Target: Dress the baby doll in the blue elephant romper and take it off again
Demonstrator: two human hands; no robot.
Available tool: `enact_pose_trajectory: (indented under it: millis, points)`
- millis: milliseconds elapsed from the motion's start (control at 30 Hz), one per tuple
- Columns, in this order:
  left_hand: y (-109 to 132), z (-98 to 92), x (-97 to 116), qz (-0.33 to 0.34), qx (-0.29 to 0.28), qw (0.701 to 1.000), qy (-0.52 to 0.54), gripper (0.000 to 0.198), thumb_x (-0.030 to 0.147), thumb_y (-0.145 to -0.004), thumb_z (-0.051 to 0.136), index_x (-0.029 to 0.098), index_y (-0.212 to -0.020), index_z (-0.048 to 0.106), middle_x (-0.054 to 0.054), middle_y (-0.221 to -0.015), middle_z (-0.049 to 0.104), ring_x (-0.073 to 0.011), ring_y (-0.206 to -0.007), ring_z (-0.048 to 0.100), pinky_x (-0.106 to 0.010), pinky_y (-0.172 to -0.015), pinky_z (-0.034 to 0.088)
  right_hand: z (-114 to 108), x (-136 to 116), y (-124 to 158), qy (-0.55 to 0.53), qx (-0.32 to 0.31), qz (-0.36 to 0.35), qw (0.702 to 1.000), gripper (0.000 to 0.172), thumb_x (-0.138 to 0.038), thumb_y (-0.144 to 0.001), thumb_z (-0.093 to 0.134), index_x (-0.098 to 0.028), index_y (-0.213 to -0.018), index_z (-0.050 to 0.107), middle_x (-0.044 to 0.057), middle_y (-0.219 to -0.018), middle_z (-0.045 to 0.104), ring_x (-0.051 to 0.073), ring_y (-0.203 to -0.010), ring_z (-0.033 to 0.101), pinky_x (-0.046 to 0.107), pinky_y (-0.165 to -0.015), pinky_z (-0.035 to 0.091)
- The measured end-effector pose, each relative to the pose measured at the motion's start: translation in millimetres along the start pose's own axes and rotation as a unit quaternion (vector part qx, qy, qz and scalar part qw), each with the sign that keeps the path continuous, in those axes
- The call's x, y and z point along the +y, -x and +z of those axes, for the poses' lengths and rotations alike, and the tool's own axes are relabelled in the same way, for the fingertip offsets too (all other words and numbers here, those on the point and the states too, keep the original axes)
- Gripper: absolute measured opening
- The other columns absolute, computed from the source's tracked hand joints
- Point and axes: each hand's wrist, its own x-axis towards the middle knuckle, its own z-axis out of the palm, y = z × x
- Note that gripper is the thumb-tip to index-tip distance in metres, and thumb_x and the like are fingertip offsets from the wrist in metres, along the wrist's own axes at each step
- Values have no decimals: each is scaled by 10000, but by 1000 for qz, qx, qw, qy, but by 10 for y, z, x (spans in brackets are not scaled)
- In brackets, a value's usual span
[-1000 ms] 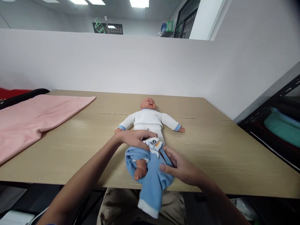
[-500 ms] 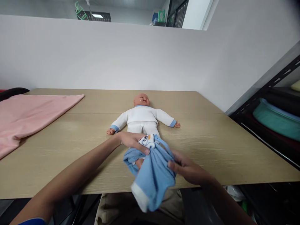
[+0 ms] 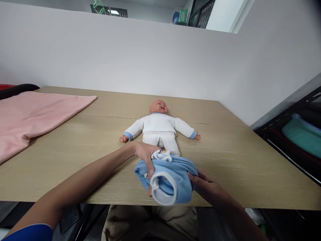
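A baby doll (image 3: 159,124) lies on its back on the table, head away from me, in a white top and white trousers with blue cuffs. Light-blue baby pants (image 3: 184,174) with a white-banded leg opening and a cartoon patch are bunched around the doll's lower legs. My left hand (image 3: 146,155) is closed on the pants at their left side, beside the patch. On the right side my right hand (image 3: 203,182) grips the blue cloth, its fingers partly hidden behind it. The white-banded opening faces me, and a bit of the doll's foot shows below my left hand.
A pink cloth (image 3: 45,117) is spread over the left part of the wooden table (image 3: 225,160). Behind it stands a white wall (image 3: 125,53). At the right, a dark rack (image 3: 278,144) holds folded teal cloth (image 3: 303,134). The table's front edge runs close to my lap.
The hanging blue leg of the pants has been lifted and gathered up, so its white-banded opening now faces me. Both hands keep their hold. The view has shifted slightly.
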Motion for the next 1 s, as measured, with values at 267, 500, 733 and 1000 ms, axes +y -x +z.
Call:
enact_pose_trajectory:
  millis: [267, 500, 733, 1000]
  points:
    - [0, 8, 16, -30, -57, 998, -3, 386, 559, -688, 954, 236, -849, 817, -8, -852, 802, -283, -902, 746, -416, -941, 625, 137, -107, 49, 18, -86, -34, 996, 740, -718, -816, 842, -221, -1356, 749, 128, -1205, 815, 360, -1181, 743, 521, -1109, 553]
    - [-30, 185, 142, -11, -91, 994, -51, 480, 542, -644, 983, 201, -926, 797, -23, -923, 798, -270, -956, 719, -361, -882, 599, 415, -176, 176, 30, 100, -14, 994, 736, -661, -746, 935, -211, -1307, 773, 110, -1244, 831, 375, -1224, 750, 507, -1105, 577]
    - [-71, 517, 221, 2, 52, 993, -106, 266, 384, -839, 814, 195, -1012, 742, -6, -987, 777, -228, -939, 724, -326, -870, 566, 569, -85, 89, 177, 281, -69, 941, 494, -630, -938, 730, -217, -1197, 806, 134, -1228, 834, 393, -1240, 748, 519, -1084, 588]
    - [-9, 751, 245, -18, 167, 882, -440, 379, 456, -835, 798, 211, -1111, 711, -67, -991, 782, -320, -953, 745, -378, -822, 527, 531, 94, 137, 439, 372, -114, 810, 308, -360, -872, 614, -260, -1161, 654, 125, -1196, 762, 355, -1035, 763, 430, -779, 590]
